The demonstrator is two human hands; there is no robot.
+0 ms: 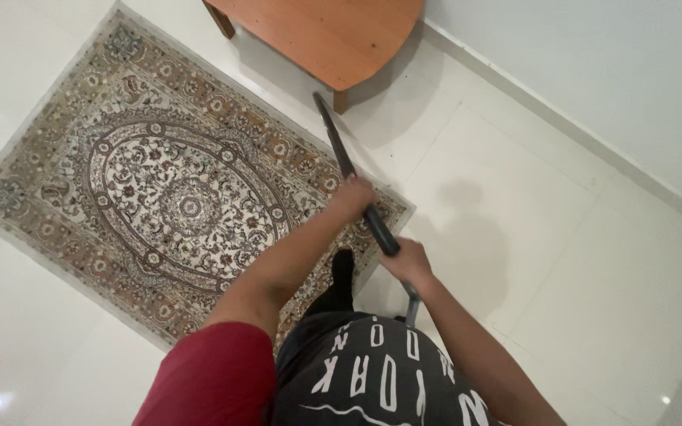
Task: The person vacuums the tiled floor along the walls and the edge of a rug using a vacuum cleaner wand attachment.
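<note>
A long dark pole runs from my body toward the wooden table at the top. My left hand grips it partway along. Closer to my body, my right hand holds the same pole. The pole's far end lies near the table leg, and what is fixed to that end is hidden or out of sight. Under my left arm lies a patterned oval-medallion rug on the white tiled floor.
A wooden table with a rounded edge stands at the top, one leg by the pole's tip. A white wall with a baseboard runs diagonally at right. My foot in a dark sock rests on the rug's corner.
</note>
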